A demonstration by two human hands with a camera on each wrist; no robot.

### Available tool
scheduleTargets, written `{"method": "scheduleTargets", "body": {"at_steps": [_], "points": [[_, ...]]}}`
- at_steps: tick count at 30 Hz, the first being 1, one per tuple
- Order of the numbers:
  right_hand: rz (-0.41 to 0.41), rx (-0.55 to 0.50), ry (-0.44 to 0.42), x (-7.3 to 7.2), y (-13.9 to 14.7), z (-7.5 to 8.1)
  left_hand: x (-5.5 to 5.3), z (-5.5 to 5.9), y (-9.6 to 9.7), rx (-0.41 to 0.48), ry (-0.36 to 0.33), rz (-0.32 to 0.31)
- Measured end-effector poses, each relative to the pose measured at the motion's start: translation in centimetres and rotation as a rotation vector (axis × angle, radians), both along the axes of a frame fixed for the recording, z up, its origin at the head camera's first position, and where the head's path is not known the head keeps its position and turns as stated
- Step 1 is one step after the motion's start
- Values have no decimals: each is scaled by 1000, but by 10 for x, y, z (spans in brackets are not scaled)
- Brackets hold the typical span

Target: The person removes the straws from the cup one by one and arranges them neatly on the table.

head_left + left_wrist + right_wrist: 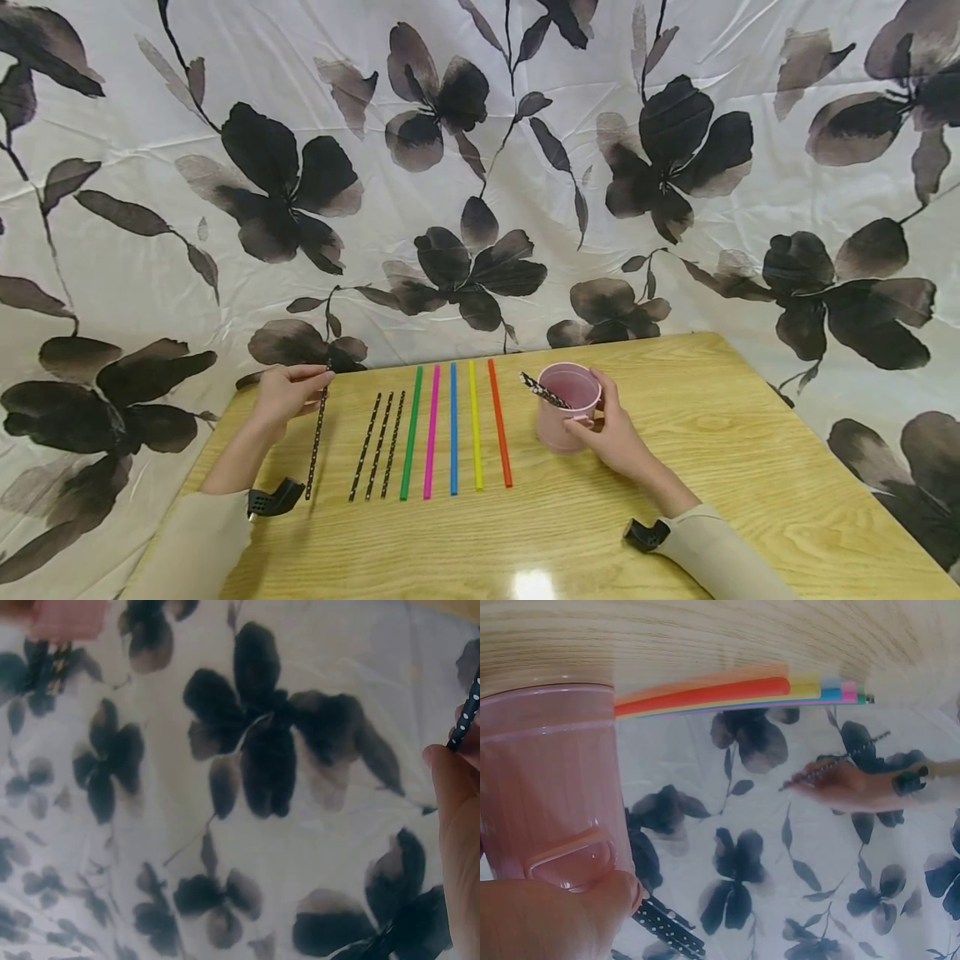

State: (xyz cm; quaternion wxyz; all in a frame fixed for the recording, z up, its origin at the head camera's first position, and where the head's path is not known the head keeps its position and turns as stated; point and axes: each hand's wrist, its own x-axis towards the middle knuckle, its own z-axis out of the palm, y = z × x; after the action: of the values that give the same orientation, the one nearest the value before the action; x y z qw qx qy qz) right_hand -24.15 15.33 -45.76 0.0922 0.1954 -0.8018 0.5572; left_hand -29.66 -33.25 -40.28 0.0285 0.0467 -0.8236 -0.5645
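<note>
My left hand [288, 392] pinches a black straw with white dots [318, 442] near its top, at the left of the table. In the left wrist view, thumb and fingers grip the dotted straw [466, 712] at the right edge. A pink cup [558, 429] stands at the right, and my right hand [615, 433] holds it by its side and handle. Black-and-white patterned straws [543, 390] lean out over the cup's left rim. The right wrist view has the thumb against the handle of the cup [551, 765].
Between the hands lie several black patterned straws [372, 454], then green [412, 433], pink [432, 433], blue [453, 429], yellow [476, 425] and red [500, 425] straws in a row. Behind the wooden table [585, 525] hangs a floral cloth [525, 183].
</note>
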Motion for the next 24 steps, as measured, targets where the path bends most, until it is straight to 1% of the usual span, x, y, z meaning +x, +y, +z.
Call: {"method": "scheduleTargets", "body": {"at_steps": [2, 3, 5, 7, 9, 10, 11, 13, 15, 17, 19, 21, 22, 24], "points": [[1, 3, 2, -1, 0, 0, -12, -19, -10, -1, -14, 0], [1, 5, 2, -1, 0, -1, -19, -31, -16, 1, -19, 7], [5, 3, 2, -2, 0, -1, -39, -61, -32, 3, -12, 19], [0, 5, 1, -2, 1, -1, -59, -91, -47, 24, 2, 33], [-4, 7, 2, -2, 1, -1, -72, -111, -55, 29, 14, 51], [-2, 6, 1, -1, 1, -1, -76, -117, -57, 33, 20, 58], [0, 6, 0, -1, 1, -1, -78, -121, -58, 40, 15, 68], [3, 6, -1, -2, 1, -1, -78, -122, -56, 35, 14, 69], [6, 2, -4, -2, 0, 0, -72, -116, -50, 20, 6, 67], [7, -3, -7, -2, 0, 0, -64, -104, -40, 26, -33, 78], [4, -4, -11, -2, 0, 1, -53, -90, -28, 14, -55, 50], [7, -5, -14, -2, 0, 1, -44, -78, -18, 8, -84, 55], [7, -4, -17, -2, 0, 1, -40, -73, -13, 7, -101, 51], [6, -2, -18, -2, 1, 1, -36, -67, -7, -15, -106, 30]]}}
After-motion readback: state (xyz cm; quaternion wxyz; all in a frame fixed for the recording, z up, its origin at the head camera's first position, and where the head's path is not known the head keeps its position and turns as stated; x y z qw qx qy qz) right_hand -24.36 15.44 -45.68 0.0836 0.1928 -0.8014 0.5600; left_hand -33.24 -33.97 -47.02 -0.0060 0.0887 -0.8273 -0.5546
